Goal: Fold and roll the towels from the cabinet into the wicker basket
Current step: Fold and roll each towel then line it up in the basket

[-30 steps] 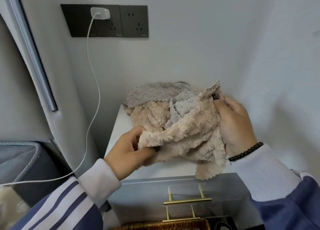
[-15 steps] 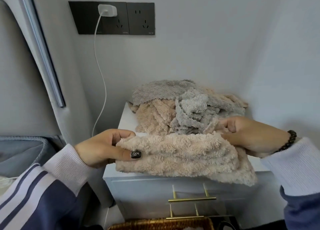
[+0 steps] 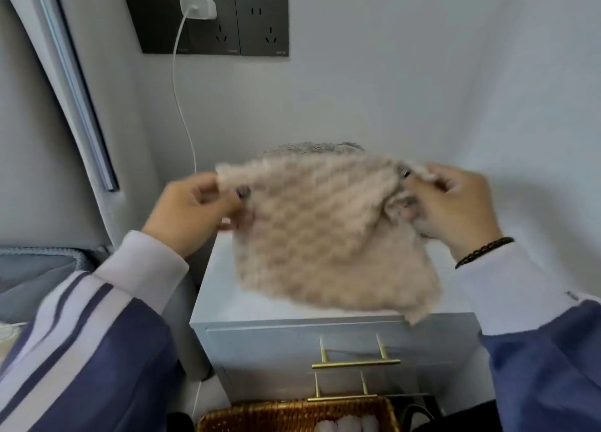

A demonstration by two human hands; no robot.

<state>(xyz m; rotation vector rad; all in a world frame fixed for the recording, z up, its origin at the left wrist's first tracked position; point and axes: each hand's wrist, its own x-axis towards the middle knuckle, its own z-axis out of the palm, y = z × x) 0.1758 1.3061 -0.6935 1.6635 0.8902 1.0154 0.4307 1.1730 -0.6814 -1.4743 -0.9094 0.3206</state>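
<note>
The beige towel (image 3: 325, 236) hangs in the air in front of the person, above the cabinet (image 3: 292, 340) and its white top surface (image 3: 221, 285). Nearest to the camera, at the bottom edge, is the wicker basket (image 3: 286, 415). Pale rolled things lie inside it, too blurred to make out well. Two gold handles (image 3: 354, 363) stick out of the cabinet front just behind the basket.

The left hand (image 3: 192, 210) pinches the towel's top left corner, thumb in front. The right hand (image 3: 452, 204) pinches the top right corner, with some cloth bunched in its fingers. A dark bead bracelet (image 3: 484, 251) sits on the right wrist. Both sleeves are blue and white.

The towel is spread out flat, facing the camera. Its top edge runs left to right between the two hands, and the rest hangs down. The lower right corner dips lowest, just over the cabinet's front edge. The towel is blurred.

It hides most of the towel pile (image 3: 312, 147) behind it. Only a strip of gray fluff peeks over the top edge.

Far back on the wall is a black socket panel (image 3: 208, 21) with a white charger (image 3: 198, 7) plugged in. Its white cable (image 3: 182, 106) drops down beside the cabinet.

Half a second ago the towel lay low and folded over at the cabinet's front, and the pile showed clearly. Now it is lifted up high and opened out.
</note>
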